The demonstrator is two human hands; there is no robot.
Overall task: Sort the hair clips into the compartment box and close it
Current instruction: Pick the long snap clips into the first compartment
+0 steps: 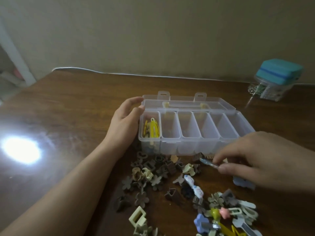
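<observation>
Sorting underway, early. Compartment box sits mid-table, lid open at 12 o'clock. Only the leftmost compartment holds yellow clips; the others look empty. Left hand rests relaxed, fingers spread, against the box's 9 o'clock end, steadying it. Right hand pinches a thin blue-silver clip at the box's 5 o'clock corner. Unsorted pile lies at 6 o'clock. Next, likely: lift and drop the clip into a free compartment.
</observation>
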